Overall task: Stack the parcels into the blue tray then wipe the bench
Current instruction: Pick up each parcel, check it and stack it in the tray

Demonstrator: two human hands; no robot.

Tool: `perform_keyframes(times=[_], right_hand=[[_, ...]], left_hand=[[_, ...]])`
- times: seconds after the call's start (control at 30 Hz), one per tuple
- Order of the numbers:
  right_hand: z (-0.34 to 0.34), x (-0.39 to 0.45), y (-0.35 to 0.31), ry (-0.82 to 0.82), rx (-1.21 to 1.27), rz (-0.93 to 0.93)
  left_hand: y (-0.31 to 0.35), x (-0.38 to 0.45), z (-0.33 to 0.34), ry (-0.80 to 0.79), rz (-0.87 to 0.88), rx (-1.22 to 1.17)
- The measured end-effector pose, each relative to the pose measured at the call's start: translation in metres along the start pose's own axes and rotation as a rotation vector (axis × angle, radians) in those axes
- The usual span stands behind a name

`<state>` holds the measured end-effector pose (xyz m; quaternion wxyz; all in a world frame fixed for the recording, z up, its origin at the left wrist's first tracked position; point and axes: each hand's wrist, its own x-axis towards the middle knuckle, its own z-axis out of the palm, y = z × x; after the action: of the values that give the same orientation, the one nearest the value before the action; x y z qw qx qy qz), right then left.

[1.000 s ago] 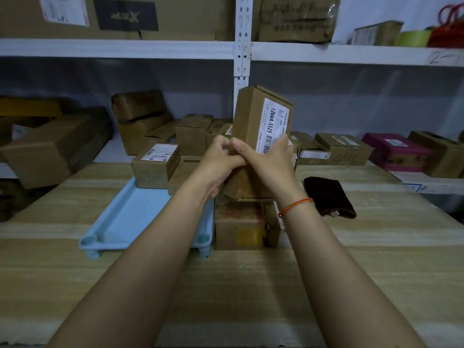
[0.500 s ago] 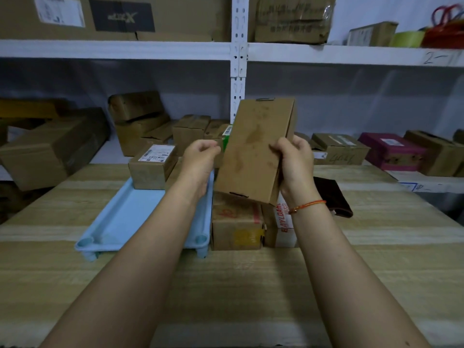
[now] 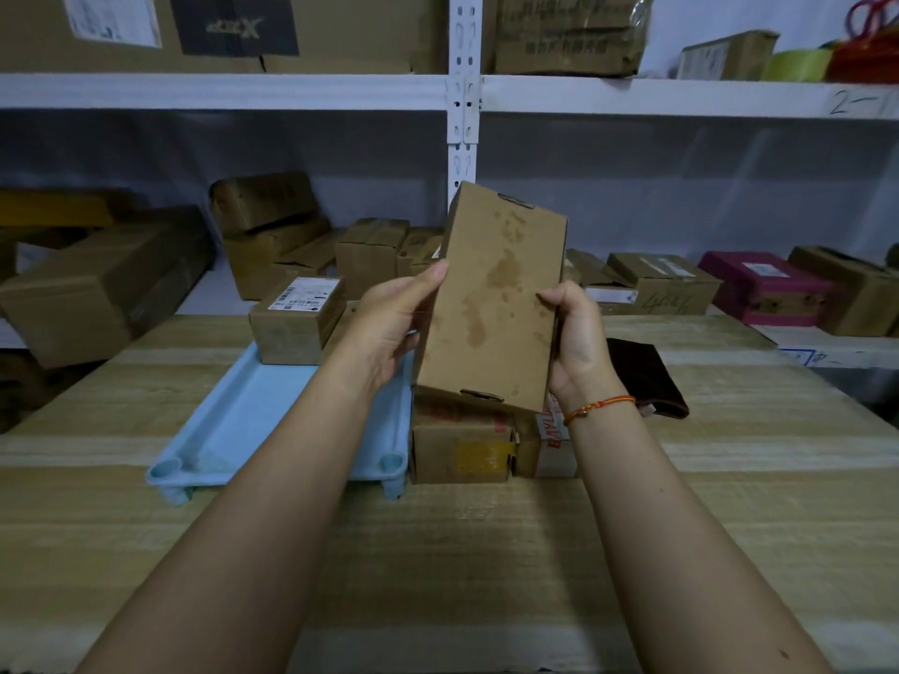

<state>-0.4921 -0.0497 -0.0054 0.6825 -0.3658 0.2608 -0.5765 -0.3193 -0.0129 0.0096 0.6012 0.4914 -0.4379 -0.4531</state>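
Note:
I hold a long brown cardboard parcel [image 3: 496,304] with stains on its plain face, raised above the bench and tilted. My right hand [image 3: 574,338] grips its right edge with curled fingers. My left hand [image 3: 394,323] lies against its left edge, thumb up along the side. The light blue tray [image 3: 243,420] sits on the wooden bench to the left. A labelled parcel [image 3: 296,318] stands at the tray's far end. Below the held parcel, two more parcels rest on the bench: a brown one [image 3: 462,445] and a white one with red print [image 3: 554,449].
A dark brown cloth [image 3: 647,377] lies on the bench to the right of my right wrist. White shelving behind the bench holds several cardboard boxes and a magenta box [image 3: 764,284]. The wooden bench [image 3: 486,552] extends toward me.
I turned the parcel so its label faces away and the stained plain side faces me. My hands moved apart to its two long edges, and it tilted to the right.

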Motion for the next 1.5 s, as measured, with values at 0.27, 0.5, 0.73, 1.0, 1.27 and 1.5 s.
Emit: perform_keyframes(times=[0.27, 0.5, 0.73, 1.0, 1.27, 1.5], right_hand=[[0.000, 0.004, 0.003, 0.027, -0.036, 0.064], [-0.002, 0.004, 0.007, 0.074, -0.019, 0.098], [0.004, 0.001, 0.002, 0.088, -0.077, 0.118], [0.005, 0.001, -0.002, 0.114, -0.090, 0.170], [0.009, 0.002, -0.008, 0.165, -0.023, 0.194], [0.010, 0.005, -0.007, 0.234, 0.048, 0.186]], left_hand=[[0.005, -0.005, 0.002, -0.027, 0.031, -0.027], [0.008, -0.006, 0.002, -0.034, 0.021, -0.058], [0.010, -0.005, 0.003, 0.039, -0.008, -0.092], [0.013, -0.006, 0.004, 0.041, 0.024, -0.216], [0.016, -0.010, 0.007, 0.023, 0.048, -0.263], [0.022, -0.017, 0.012, -0.036, 0.035, -0.212]])
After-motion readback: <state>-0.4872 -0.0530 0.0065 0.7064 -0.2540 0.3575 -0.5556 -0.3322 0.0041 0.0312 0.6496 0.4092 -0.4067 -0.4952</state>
